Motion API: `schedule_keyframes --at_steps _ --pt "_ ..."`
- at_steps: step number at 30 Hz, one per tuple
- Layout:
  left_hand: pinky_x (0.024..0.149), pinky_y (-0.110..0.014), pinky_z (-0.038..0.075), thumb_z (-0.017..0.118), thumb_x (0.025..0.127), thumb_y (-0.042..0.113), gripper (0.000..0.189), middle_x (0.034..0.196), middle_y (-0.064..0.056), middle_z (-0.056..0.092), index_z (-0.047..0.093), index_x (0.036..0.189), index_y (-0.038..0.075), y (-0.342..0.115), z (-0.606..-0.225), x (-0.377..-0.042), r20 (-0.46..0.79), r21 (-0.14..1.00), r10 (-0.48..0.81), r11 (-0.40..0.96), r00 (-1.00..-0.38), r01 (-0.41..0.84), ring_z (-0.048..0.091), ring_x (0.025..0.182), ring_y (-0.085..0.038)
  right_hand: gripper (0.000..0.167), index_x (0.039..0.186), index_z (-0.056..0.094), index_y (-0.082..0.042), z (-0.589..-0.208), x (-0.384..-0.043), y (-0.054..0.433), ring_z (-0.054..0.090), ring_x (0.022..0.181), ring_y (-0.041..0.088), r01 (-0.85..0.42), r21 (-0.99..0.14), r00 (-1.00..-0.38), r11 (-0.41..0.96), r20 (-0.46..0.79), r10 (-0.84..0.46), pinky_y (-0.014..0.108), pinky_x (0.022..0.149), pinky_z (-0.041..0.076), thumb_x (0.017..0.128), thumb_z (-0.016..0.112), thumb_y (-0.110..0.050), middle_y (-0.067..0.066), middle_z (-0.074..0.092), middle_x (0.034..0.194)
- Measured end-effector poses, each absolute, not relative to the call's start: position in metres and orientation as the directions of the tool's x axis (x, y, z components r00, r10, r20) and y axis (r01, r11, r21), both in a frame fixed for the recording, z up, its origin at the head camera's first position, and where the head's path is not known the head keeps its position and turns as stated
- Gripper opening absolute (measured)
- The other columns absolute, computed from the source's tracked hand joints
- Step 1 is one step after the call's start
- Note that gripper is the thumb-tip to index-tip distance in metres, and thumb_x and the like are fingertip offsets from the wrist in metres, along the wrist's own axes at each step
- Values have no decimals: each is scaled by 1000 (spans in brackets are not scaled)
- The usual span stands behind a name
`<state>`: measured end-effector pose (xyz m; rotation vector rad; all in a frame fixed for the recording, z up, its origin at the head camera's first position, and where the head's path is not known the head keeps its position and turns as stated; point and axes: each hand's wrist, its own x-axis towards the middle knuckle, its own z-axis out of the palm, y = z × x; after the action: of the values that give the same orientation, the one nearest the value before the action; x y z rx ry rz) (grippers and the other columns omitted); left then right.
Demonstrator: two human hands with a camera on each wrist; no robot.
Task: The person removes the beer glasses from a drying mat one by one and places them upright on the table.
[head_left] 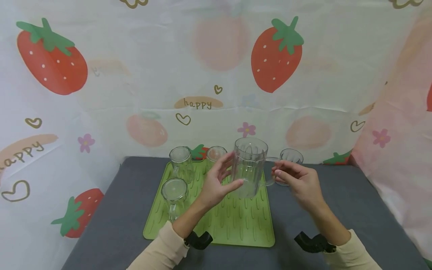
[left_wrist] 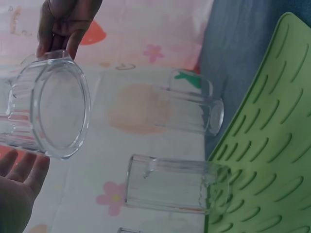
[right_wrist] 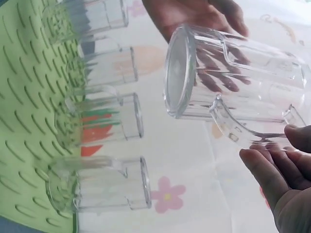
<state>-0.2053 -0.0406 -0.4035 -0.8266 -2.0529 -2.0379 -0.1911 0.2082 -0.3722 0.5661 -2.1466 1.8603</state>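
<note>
A clear glass mug (head_left: 249, 168) with a handle is held up over the green mat, its rim upward and slightly tilted. My right hand (head_left: 298, 182) pinches the mug's handle between thumb and fingers. At the mug's other side is my left hand (head_left: 217, 178), fingers spread along the glass and thumb extended across its front in the head view. Through the glass, the right wrist view shows the left hand's fingers (right_wrist: 218, 73). The left wrist view catches the mug's round base (left_wrist: 62, 109).
Several similar mugs, one at front left (head_left: 174, 195) and one at back left (head_left: 180, 161), stand base-up on the ridged green mat (head_left: 236, 228). Another glass mug (head_left: 293, 154) stands on the grey tabletop (head_left: 334, 198) right of the mat. A strawberry-printed curtain (head_left: 216, 48) hangs behind.
</note>
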Motion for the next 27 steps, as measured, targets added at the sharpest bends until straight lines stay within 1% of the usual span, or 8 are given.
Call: schedule_keyframes --at_steps 4,8,11,12,15,21,24,27 --pt "107 -49 44 65 89 1 66 151 -20 40 34 148 1 -42 -402 -206 522 851 264 -91 -811 518 41 138 -37 21 109 64 15 -368 -194 216 71 83 3 -487 -861 -873 147 477 -98 20 71 59 91 63 4 -12 73 91" --pt "102 -38 50 62 92 4 56 145 -23 44 41 143 -2 -50 -399 -202 580 811 232 -83 -781 579 46 132 -38 17 105 67 10 -362 -198 228 71 82 2 -518 -843 -854 147 520 -23 18 71 58 89 64 7 -12 74 91" --pt "97 -30 52 61 92 3 48 140 -27 45 46 137 -7 -60 -392 -196 618 782 210 -64 -758 620 51 129 -24 17 103 69 5 -357 -202 238 71 81 2 -532 -835 -840 138 541 36 17 71 58 88 64 9 -10 74 90" --pt "96 -28 53 60 92 1 45 138 -28 45 47 135 -9 -65 -390 -195 629 772 202 -55 -751 633 51 127 -21 18 103 70 4 -356 -203 241 71 80 2 -534 -835 -837 136 544 56 17 71 58 87 65 9 -9 74 89" --pt "93 -23 53 58 91 -5 38 136 -29 46 51 127 -13 -80 -385 -188 650 754 159 -21 -743 656 51 123 -6 18 102 71 4 -353 -208 251 71 78 3 -522 -840 -833 151 540 122 17 70 58 86 67 10 -8 74 87" --pt "91 -17 50 55 89 -13 33 134 -11 49 53 121 -18 -120 -384 -181 660 750 36 42 -751 661 50 123 -4 16 98 71 1 -351 -216 270 67 75 -2 -501 -802 -786 327 579 217 12 69 56 84 70 8 -16 71 85" --pt "91 -14 49 55 91 -11 30 133 -1 51 55 121 -16 -142 -386 -179 610 791 -38 88 -792 605 51 122 -4 18 98 71 0 -352 -220 279 66 73 -4 -495 -790 -766 362 593 247 10 67 55 84 69 9 -18 70 84" --pt "91 -11 49 55 94 -6 30 131 5 52 56 123 -12 -165 -390 -178 531 845 -119 151 -839 514 53 119 -3 18 99 72 -1 -354 -224 287 66 72 -5 -481 -794 -757 372 590 281 9 65 55 84 69 9 -20 69 83"
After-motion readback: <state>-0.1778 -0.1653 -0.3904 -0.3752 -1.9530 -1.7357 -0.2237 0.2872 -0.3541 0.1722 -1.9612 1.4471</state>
